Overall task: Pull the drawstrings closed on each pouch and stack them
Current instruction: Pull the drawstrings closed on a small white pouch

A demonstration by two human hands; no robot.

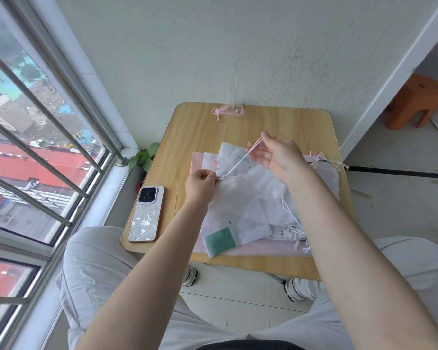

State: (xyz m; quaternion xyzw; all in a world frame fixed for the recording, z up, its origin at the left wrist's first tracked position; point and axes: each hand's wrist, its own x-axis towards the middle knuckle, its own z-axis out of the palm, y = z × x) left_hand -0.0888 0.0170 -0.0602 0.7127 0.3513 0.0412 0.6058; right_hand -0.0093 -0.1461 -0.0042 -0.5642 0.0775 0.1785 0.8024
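Observation:
A heap of sheer white and pink drawstring pouches [250, 195] lies spread over the middle of a small wooden table [187, 132]. My left hand [200, 184] pinches the gathered mouth of the top white pouch. My right hand [276, 155] is raised above the heap and pinches that pouch's pale drawstring [240, 159], which runs taut down to the left hand. A small pink pouch [229, 110] with its mouth drawn in lies alone at the table's far edge.
A phone [147, 214] lies face down at the table's left front corner. A small green plant [144, 157] stands on the floor by the window. An orange stool [412, 101] is at the far right. My knees flank the table.

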